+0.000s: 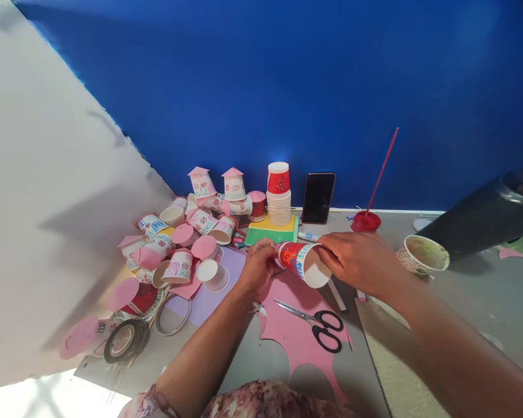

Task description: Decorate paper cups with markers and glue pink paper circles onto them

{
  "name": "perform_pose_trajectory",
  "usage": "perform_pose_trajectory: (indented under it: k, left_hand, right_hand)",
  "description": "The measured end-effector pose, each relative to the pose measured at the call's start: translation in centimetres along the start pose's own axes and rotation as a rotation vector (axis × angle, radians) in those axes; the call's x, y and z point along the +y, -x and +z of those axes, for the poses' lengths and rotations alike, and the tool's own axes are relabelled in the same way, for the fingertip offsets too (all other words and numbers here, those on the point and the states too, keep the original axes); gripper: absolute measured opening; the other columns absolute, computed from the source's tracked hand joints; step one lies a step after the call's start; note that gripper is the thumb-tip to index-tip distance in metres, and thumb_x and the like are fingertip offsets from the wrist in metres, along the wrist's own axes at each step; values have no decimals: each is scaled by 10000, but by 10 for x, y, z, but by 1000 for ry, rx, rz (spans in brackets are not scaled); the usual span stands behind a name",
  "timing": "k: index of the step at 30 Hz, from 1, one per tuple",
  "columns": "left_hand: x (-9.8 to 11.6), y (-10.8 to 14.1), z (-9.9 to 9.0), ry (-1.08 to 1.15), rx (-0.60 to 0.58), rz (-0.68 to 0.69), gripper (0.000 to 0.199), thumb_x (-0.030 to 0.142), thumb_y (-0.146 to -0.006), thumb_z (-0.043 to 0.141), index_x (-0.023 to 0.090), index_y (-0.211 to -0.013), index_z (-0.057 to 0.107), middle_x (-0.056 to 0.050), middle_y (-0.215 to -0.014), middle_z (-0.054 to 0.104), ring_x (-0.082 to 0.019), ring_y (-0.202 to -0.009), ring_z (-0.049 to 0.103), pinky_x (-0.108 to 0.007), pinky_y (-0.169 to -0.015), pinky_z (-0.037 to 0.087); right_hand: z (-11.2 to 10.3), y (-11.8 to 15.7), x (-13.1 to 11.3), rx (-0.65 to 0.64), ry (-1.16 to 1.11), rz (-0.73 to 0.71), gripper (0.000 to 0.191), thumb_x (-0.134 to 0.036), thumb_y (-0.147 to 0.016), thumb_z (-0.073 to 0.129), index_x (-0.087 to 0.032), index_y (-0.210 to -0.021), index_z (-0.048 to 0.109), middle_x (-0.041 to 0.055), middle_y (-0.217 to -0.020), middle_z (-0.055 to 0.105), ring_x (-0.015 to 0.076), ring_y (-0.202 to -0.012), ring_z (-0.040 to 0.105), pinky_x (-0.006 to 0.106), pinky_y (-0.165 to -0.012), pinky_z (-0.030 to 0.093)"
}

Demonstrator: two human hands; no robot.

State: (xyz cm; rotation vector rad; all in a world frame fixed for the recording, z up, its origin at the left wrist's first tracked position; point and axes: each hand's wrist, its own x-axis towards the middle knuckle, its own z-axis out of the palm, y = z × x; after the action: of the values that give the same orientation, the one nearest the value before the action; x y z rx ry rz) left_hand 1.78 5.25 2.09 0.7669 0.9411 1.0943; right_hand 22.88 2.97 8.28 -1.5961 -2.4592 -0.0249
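A red paper cup (294,257) with blue and green drawn marks near its rim lies sideways between my hands, its open mouth toward the lower right. My left hand (261,261) grips its base end, fingers closed. At the rim, my right hand (353,258) pinches the cup wall, with some fingertips hidden inside or behind it. Below the cup lies pink paper (283,325) with curved cut-outs, and on it rest scissors (316,325) with black handles. A white marker (337,296) sits just under my right hand.
Decorated paper cups (178,266) with pink paper tops pile up at left, near tape rolls (127,341). A cup stack (279,208), a phone (318,198) and a red pot (366,222) with a stick stand along the blue wall. A patterned cup (426,253) and dark bottle (475,212) are at right.
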Motion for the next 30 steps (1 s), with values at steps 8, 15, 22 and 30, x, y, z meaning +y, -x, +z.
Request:
perform_pose_trajectory:
  k: [8,15,22,30]
  left_hand:
    - [0,1,3,145,-10,-35,470,562,-727,835,143,-879,683,-44,-805,718,-175,-741,674,-300,-695,565]
    - [-5,5,10,234,-101,-87,555,645,-826,751,101,-936,753,-128,-918,791,-292,-1015,737,-363,-911,569]
    - [-3,12,13,300,-120,-173,593,649,-948,590,83,-1006,753,-150,-945,799,-298,-1040,746,-372,-940,565]
    - [-5,9,12,280,-124,-140,616,658,-963,553,80,-972,765,-157,-941,799,-296,-1000,754,-377,-923,567]
  right_hand:
    - [-2,0,-4,11,21,-3,268,-264,-995,497,-193,-813,680,66,-785,770,216,-677,670,348,-578,182]
    - [3,1,-9,60,35,-14,260,-269,-983,527,-196,-797,692,59,-744,767,208,-658,672,342,-566,166]
    - [2,4,-15,84,50,-41,278,-248,-983,526,-186,-779,703,67,-697,754,206,-633,672,334,-566,173]
    - [4,5,-14,104,36,-66,252,-232,-992,542,-193,-810,712,46,-734,768,198,-626,672,339,-566,169]
